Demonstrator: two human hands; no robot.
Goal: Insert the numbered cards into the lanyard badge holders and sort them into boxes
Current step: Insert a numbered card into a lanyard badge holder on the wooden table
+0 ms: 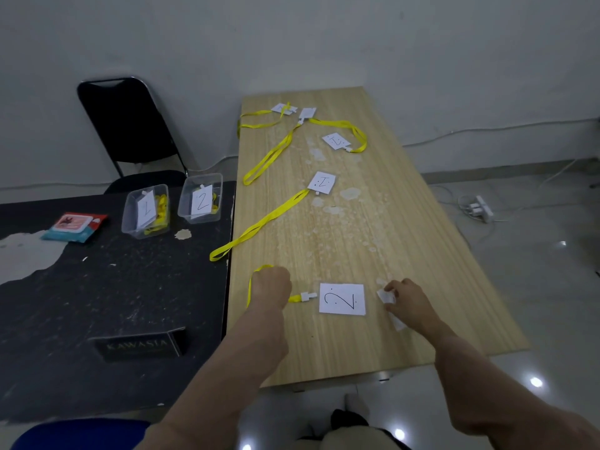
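Left hand [271, 287] grips a yellow lanyard [294, 299], right hand [407, 300] pinches a pale scrap [386, 297]; other lanyards [259, 224] lie ahead, two boxes [130, 219] well left.

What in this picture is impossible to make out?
Head view only:
- Pale piece in the right hand: fingers cover most of it.
- Yellow lanyard: the left hand hides its middle.
- Far cards: too small to read.
- Box marked 1: its label hides most contents.

L grip [271, 287] holds lanyard [249, 289] (yellow), R grip [406, 300] pinches paper [386, 297].
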